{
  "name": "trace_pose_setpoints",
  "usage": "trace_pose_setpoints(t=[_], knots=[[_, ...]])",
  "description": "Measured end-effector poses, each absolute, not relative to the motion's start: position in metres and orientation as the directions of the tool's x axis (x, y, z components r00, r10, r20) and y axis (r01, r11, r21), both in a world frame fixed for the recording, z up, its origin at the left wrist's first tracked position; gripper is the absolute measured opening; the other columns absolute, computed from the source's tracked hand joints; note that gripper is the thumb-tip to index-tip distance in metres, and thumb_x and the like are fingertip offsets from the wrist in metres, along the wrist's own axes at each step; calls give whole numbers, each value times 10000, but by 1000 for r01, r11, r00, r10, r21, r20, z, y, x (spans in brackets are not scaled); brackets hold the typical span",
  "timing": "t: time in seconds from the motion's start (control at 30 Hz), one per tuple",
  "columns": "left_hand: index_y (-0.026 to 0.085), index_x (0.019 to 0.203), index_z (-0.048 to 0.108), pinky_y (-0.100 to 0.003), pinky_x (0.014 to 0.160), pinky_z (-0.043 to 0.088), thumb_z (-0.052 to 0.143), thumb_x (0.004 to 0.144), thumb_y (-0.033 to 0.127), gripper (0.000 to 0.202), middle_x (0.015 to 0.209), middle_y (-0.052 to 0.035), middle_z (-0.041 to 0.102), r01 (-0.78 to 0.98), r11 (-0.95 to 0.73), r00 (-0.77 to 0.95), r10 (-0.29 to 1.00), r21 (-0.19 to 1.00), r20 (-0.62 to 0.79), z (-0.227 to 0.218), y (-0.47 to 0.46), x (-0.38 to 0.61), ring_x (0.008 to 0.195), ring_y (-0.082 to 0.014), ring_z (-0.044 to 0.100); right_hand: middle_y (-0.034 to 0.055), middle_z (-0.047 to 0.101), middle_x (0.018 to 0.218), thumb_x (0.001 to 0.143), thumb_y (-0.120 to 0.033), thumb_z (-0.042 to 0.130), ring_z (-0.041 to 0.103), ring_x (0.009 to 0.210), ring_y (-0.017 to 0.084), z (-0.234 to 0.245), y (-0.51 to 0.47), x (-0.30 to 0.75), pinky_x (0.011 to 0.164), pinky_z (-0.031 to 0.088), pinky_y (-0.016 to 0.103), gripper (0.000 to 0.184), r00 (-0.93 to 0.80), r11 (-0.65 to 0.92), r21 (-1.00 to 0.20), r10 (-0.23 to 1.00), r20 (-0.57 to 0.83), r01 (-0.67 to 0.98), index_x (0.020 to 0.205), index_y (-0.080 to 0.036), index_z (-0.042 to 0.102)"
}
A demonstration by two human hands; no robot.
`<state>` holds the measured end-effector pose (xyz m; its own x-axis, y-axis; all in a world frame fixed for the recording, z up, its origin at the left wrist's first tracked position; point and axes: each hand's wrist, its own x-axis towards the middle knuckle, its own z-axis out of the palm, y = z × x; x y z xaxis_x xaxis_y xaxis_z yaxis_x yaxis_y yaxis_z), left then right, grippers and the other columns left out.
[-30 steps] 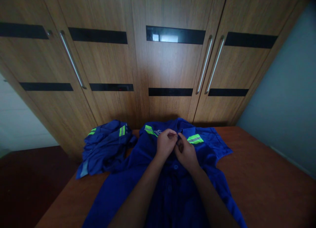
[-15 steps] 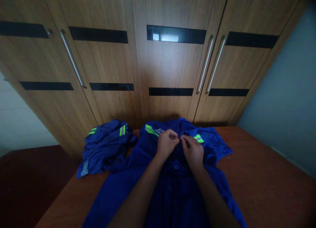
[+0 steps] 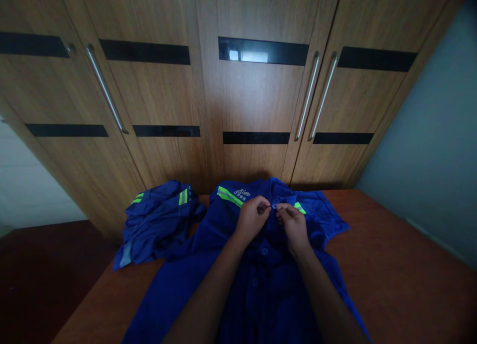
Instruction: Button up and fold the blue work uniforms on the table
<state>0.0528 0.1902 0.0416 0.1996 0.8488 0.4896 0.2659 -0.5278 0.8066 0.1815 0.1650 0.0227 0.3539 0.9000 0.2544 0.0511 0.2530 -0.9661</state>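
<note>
A blue work jacket (image 3: 208, 264) with yellow-green reflective strips and white lettering on the chest lies spread on the wooden surface, front up. Near its collar, a small button (image 3: 275, 206) shows between my two hands. My left hand (image 3: 255, 217) has thumb and forefinger pinched on the front edge just left of that button. From the other side, my right hand (image 3: 294, 225) pinches the cloth beside the button, its fingers curled. Lower on the front a second button (image 3: 265, 251) is visible. My fingers hide part of the cloth they grip.
A crumpled blue garment (image 3: 158, 225) with similar strips lies to the left, against the jacket's sleeve. Behind stands a wooden wardrobe (image 3: 257, 101) with metal handles. The reddish-brown tabletop (image 3: 395, 264) extends right towards a pale wall (image 3: 421, 150).
My fingertips have moved slightly apart, and the button between them now shows. My right hand has turned a little, and more of the chest lettering is visible.
</note>
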Motion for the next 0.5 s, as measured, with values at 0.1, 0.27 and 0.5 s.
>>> trace_pose_setpoints(t=[0.1, 0.27, 0.5], knots=[[190, 796, 621, -220, 666, 473, 585, 751, 143, 74, 752, 3, 663, 292, -550, 238, 834, 782, 497, 39, 192, 50, 715, -134, 628, -44, 514, 547, 712, -456, 639, 422, 478, 93, 23, 165, 179, 472, 319, 218, 298, 303, 248, -965, 929, 213, -82, 640, -173, 579], [175, 765, 642, -222, 661, 454, 576, 758, 159, 68, 728, -2, 657, 263, -483, 227, 872, 835, 433, 34, 197, 47, 707, -140, 609, -54, 465, 519, 734, -492, 616, 404, 475, 99, 26, 163, 181, 465, 313, 223, 329, 221, 244, -970, 946, 238, 0, 637, -182, 566], [156, 773, 652, -215, 625, 443, 549, 768, 182, 107, 685, 1, 631, 232, -436, 206, 896, 870, 394, 33, 199, 45, 661, -130, 585, -34, 492, 556, 763, -529, 562, 429, 528, 125, 24, 165, 185, 497, 331, 238, 347, 184, 321, -913, 910, 370, 251, 675, -194, 591]])
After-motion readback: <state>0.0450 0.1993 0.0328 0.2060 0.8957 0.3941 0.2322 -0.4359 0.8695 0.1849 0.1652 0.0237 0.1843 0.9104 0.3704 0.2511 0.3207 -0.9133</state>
